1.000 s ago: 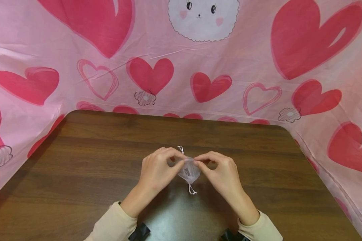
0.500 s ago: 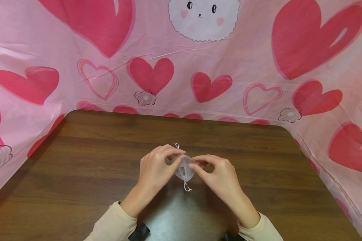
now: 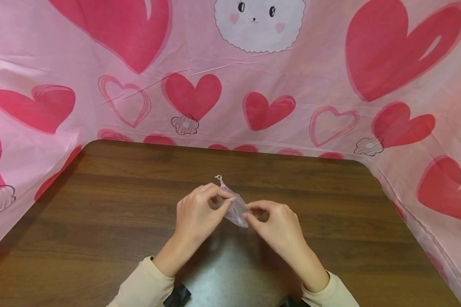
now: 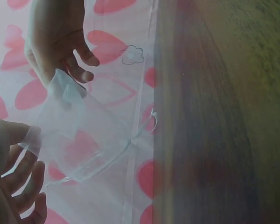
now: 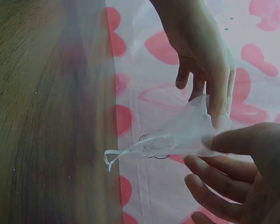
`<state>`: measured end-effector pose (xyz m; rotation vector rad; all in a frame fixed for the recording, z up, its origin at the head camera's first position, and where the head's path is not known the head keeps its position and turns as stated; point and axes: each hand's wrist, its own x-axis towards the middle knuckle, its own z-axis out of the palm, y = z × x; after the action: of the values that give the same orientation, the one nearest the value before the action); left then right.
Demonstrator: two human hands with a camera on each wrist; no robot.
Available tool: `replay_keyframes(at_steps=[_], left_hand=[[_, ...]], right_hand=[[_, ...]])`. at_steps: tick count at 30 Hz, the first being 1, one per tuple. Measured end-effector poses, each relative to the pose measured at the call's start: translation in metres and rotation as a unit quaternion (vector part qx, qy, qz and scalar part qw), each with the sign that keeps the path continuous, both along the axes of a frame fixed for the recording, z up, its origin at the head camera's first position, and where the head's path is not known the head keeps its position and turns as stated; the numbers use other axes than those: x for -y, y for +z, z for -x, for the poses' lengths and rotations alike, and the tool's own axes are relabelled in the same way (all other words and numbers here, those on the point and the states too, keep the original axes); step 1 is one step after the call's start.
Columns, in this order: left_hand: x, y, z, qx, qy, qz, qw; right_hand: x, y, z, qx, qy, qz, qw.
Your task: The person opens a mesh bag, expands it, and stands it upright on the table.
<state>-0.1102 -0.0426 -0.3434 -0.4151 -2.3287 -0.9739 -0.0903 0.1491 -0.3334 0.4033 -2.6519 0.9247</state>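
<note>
A sheer white drawstring pouch (image 3: 236, 214) is stretched between my two hands above the table. My left hand (image 3: 197, 211) pinches its left side between thumb and index finger. On the other side, my right hand (image 3: 279, 226) pinches the edge with thumb and fingertips. One white cord loop (image 3: 219, 177) sticks out at the far end in the head view. In the left wrist view the thin fabric (image 4: 74, 135) hangs spread, and cords show at its lower corners. The right wrist view shows the pouch (image 5: 182, 133) tapering to a corded tip.
The dark brown wooden table (image 3: 138, 179) lies beneath both hands. A pink cloth with red hearts (image 3: 192, 96) hangs behind it and along its sides. Black straps (image 3: 178, 295) sit at the wrists by the beige sleeves.
The pouch has turned: its far cord loop has shifted up and left, and the near cord is now out of sight in the head view. Both hands have shifted slightly left.
</note>
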Motion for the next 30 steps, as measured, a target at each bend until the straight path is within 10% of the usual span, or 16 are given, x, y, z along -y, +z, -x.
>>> replay_keyframes(at_steps=[14,30], left_hand=[[-0.0013,-0.0011,-0.0017,0.076,-0.026,0.055,0.9953],[-0.0033,-0.0005,-0.0035,0.044,-0.058,0.064,0.9953]], right_hand=[[-0.0042,0.0010,0.0035,-0.052,-0.033,0.007,0.998],[-0.0066,-0.0015,0.0058,-0.074,-0.046,0.001,0.996]])
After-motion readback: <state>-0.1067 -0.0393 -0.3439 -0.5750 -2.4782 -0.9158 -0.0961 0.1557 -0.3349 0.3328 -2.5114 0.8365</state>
